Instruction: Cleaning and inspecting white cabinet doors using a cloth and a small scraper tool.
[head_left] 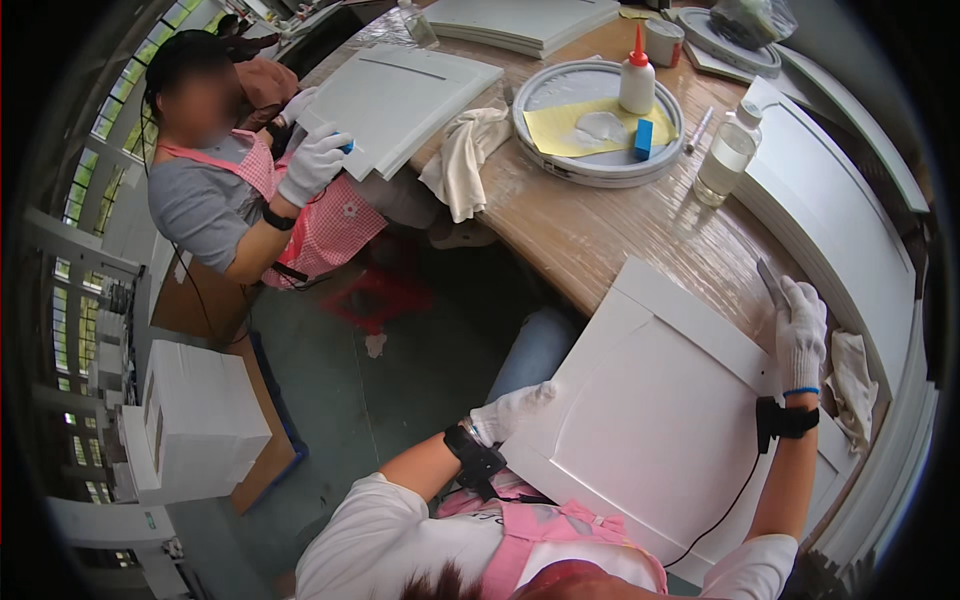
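A white framed panel leans tilted between my lap and the table edge. My left hand, in a white knit glove, is closed on its left edge; part of the fingers is hidden. Beyond the panel's right side, over the table, my right hand wears a similar glove. Its fingers are wrapped round a thin, flat grey blade that points up and left. The handle is hidden in the palm, so I cannot tell the exact kind of tool.
On the plastic-covered table stand a clear bottle and a round grey tray bearing a red-tipped glue bottle, yellow sheet and blue block. White panels stack at right. A co-worker handles another panel at left.
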